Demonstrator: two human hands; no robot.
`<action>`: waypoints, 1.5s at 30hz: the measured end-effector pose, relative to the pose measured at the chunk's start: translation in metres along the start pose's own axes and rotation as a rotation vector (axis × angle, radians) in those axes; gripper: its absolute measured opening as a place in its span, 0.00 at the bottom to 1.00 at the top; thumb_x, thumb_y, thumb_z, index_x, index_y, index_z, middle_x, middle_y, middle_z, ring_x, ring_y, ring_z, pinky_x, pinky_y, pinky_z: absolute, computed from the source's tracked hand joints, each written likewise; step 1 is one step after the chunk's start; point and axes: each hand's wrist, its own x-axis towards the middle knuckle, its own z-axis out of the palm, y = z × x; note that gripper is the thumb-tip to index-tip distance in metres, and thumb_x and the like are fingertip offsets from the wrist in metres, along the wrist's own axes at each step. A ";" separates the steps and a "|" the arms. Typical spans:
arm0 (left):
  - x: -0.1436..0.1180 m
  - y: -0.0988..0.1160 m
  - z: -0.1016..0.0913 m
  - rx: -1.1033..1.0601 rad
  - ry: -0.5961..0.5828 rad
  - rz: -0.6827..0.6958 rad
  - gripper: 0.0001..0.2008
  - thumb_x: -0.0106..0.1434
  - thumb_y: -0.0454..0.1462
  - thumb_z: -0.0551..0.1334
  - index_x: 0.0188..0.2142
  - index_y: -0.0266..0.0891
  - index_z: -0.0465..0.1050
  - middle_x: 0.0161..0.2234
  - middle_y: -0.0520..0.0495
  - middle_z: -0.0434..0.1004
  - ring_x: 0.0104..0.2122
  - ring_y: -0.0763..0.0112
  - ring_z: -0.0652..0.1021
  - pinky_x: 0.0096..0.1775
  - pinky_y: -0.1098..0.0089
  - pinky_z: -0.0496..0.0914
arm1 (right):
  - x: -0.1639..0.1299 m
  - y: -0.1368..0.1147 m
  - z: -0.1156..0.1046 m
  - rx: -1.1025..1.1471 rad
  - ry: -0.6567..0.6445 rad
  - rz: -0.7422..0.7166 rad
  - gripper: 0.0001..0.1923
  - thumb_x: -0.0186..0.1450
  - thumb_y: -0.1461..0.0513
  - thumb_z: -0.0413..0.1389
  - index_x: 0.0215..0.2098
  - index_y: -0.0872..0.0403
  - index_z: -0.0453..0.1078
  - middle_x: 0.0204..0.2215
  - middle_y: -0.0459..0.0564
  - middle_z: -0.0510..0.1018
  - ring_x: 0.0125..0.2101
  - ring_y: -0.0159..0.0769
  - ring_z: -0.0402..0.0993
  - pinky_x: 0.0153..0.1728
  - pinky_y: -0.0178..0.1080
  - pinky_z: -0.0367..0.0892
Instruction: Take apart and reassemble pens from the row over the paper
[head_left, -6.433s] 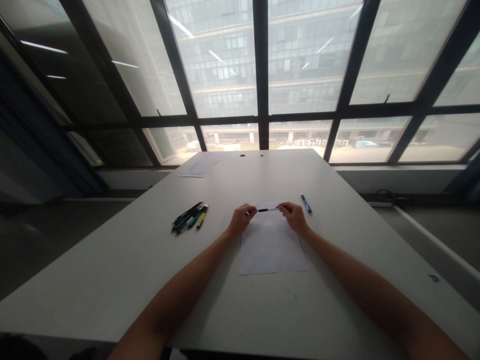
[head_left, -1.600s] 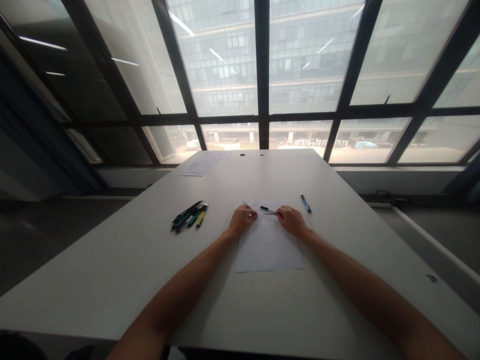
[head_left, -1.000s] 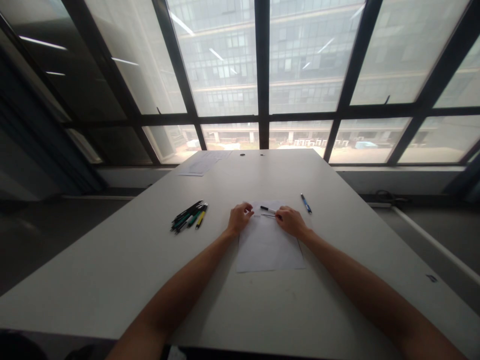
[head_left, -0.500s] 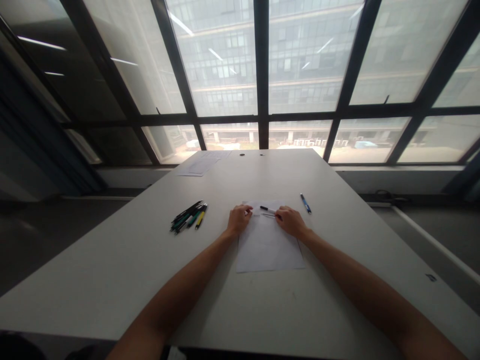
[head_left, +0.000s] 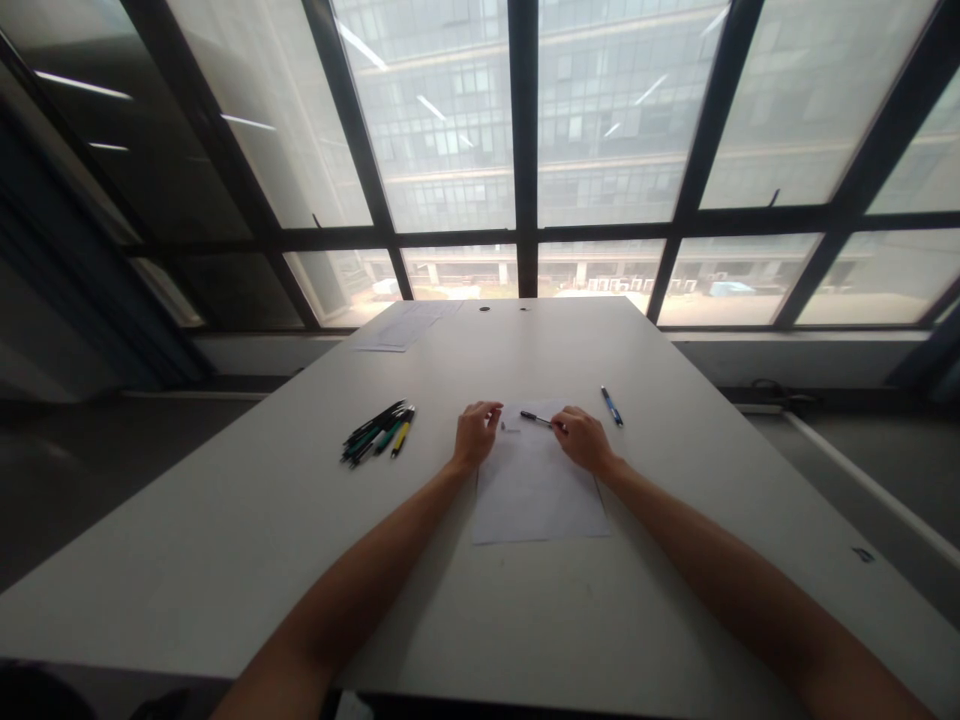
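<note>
A white sheet of paper [head_left: 540, 500] lies on the table between my forearms. At the paper's upper right, my right hand [head_left: 583, 440] is closed on the near end of a dark pen [head_left: 534, 417], whose other end points left. My left hand [head_left: 474, 436] rests at the paper's upper left edge. Its fingers are a little apart, with nothing visible between them. Just right of those fingertips, small pen parts [head_left: 511, 430] lie on the paper, too small to make out well.
Several pens [head_left: 375, 435], dark, green and yellow, lie in a pile to the left. A blue pen [head_left: 611, 407] lies on the right. More paper sheets [head_left: 401, 328] are at the far left of the white table [head_left: 480, 610]. Large windows stand beyond.
My left hand has shifted slightly away from the small parts, and its fingers have loosened. The thin piece by my right fingers no longer shows; those fingers are now at the dark pen's end.
</note>
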 end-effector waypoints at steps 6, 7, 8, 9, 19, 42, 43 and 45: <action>-0.001 0.002 -0.003 0.000 0.017 0.043 0.08 0.66 0.38 0.61 0.38 0.42 0.79 0.37 0.47 0.79 0.38 0.65 0.75 0.45 0.64 0.68 | 0.000 0.001 0.000 0.036 0.059 0.007 0.07 0.67 0.64 0.53 0.34 0.52 0.73 0.33 0.49 0.76 0.37 0.34 0.70 0.38 0.33 0.61; -0.001 0.003 -0.003 0.003 0.004 0.053 0.07 0.65 0.38 0.61 0.38 0.43 0.80 0.37 0.47 0.79 0.39 0.65 0.75 0.45 0.64 0.68 | 0.000 0.001 0.000 0.039 0.057 0.008 0.07 0.67 0.64 0.54 0.34 0.52 0.73 0.33 0.48 0.76 0.37 0.34 0.70 0.38 0.33 0.61; -0.002 0.003 -0.003 0.006 -0.010 0.060 0.07 0.65 0.39 0.62 0.37 0.44 0.80 0.37 0.47 0.79 0.39 0.65 0.75 0.45 0.63 0.68 | 0.000 0.001 0.001 0.040 0.055 0.009 0.07 0.67 0.64 0.54 0.34 0.52 0.73 0.33 0.48 0.76 0.37 0.34 0.70 0.38 0.33 0.61; -0.002 0.003 -0.003 0.011 -0.025 0.064 0.07 0.65 0.39 0.62 0.37 0.44 0.80 0.38 0.47 0.79 0.40 0.64 0.74 0.45 0.63 0.68 | 0.000 0.001 0.001 0.041 0.052 0.010 0.07 0.67 0.64 0.54 0.34 0.52 0.74 0.33 0.48 0.76 0.37 0.34 0.70 0.38 0.33 0.61; -0.005 0.010 -0.002 0.138 -0.222 0.084 0.04 0.59 0.40 0.68 0.35 0.50 0.82 0.45 0.47 0.77 0.49 0.59 0.70 0.50 0.58 0.63 | 0.000 0.000 0.000 0.049 -0.007 0.027 0.08 0.67 0.64 0.53 0.35 0.52 0.74 0.35 0.49 0.77 0.38 0.34 0.71 0.40 0.34 0.62; -0.003 0.018 -0.010 0.029 -0.118 0.068 0.05 0.66 0.38 0.60 0.36 0.42 0.75 0.38 0.47 0.80 0.43 0.64 0.75 0.49 0.63 0.62 | 0.002 0.001 0.001 0.205 0.060 -0.031 0.09 0.68 0.66 0.52 0.40 0.53 0.74 0.37 0.51 0.75 0.42 0.36 0.70 0.44 0.36 0.64; -0.003 0.018 -0.010 0.020 -0.110 0.066 0.05 0.66 0.37 0.61 0.36 0.42 0.75 0.38 0.48 0.80 0.43 0.64 0.75 0.49 0.63 0.62 | 0.002 0.001 0.001 0.211 0.058 -0.034 0.09 0.68 0.66 0.52 0.38 0.53 0.74 0.37 0.51 0.75 0.41 0.36 0.70 0.44 0.36 0.64; -0.003 0.018 -0.011 0.004 -0.099 0.051 0.03 0.65 0.37 0.62 0.37 0.42 0.75 0.37 0.48 0.81 0.42 0.65 0.76 0.50 0.63 0.63 | 0.001 0.000 0.000 0.218 0.056 -0.038 0.09 0.69 0.66 0.52 0.37 0.53 0.74 0.37 0.51 0.75 0.41 0.36 0.70 0.44 0.36 0.64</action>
